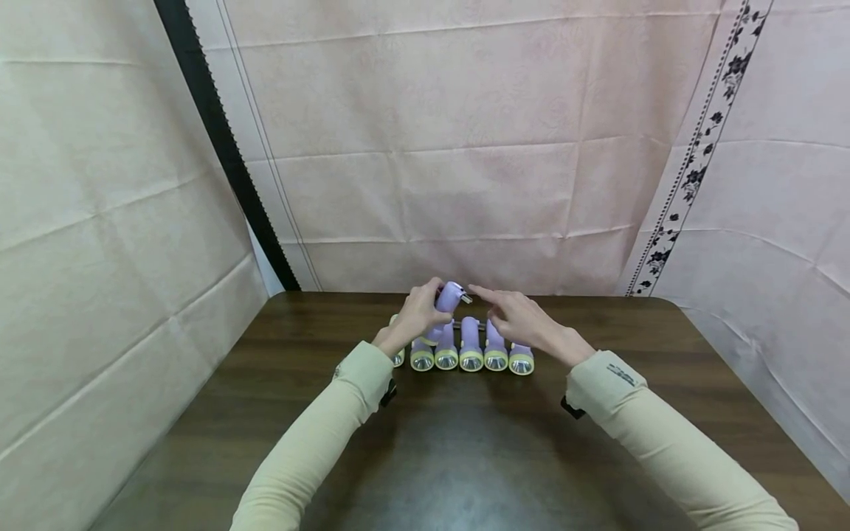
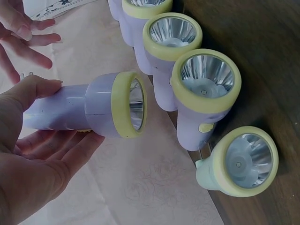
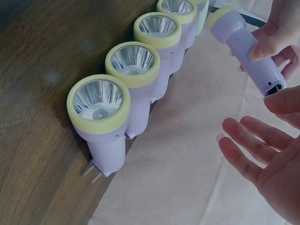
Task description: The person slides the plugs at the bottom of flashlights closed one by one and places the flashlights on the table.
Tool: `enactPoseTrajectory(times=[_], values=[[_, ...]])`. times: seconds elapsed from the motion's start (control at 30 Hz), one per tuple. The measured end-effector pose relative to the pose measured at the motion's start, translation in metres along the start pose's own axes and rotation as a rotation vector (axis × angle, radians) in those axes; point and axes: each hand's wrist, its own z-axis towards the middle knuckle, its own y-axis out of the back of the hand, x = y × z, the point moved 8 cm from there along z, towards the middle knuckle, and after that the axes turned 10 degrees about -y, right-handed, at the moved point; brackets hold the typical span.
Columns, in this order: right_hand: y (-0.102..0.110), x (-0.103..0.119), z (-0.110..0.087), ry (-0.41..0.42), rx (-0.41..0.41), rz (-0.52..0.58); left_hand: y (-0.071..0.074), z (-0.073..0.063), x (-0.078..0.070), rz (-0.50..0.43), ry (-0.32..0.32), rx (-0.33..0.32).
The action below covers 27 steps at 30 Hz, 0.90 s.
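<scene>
My left hand [image 1: 417,313] grips a purple flashlight [image 2: 70,108] round its body, thumb on one side and fingers on the other. It is raised above a row of similar flashlights, its yellow-rimmed lens toward me and its tail tilted up. Two metal plug prongs [image 1: 467,299] stick out at the tail. Close to that end is my right hand [image 1: 524,318], the index finger reaching to the prongs in the head view. In the right wrist view the other fingers [image 3: 258,140] of this hand are spread and loosely bent, with nothing among them.
Several purple flashlights [image 3: 108,140] lie in a row on the dark wooden table [image 1: 425,457], lenses toward me. The rightmost has its prongs out. A pale green flashlight [image 2: 243,161] ends the row on the left. Behind the table hangs a pale cloth [image 1: 425,184].
</scene>
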Motion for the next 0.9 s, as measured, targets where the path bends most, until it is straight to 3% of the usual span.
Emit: enactPoseTrajectory(times=[0.23, 0.47, 0.9], values=[[0.0, 0.005, 0.001, 0.01, 0.006, -0.005, 0.0, 0.001, -0.005, 0.034, -0.038, -0.007], [0.0, 0.007, -0.001, 0.006, -0.005, -0.037, 0.001, -0.002, -0.009, 0.006, -0.056, -0.013], [0.002, 0.014, -0.006, 0.083, -0.066, -0.085, 0.002, -0.007, -0.014, -0.031, -0.103, -0.034]])
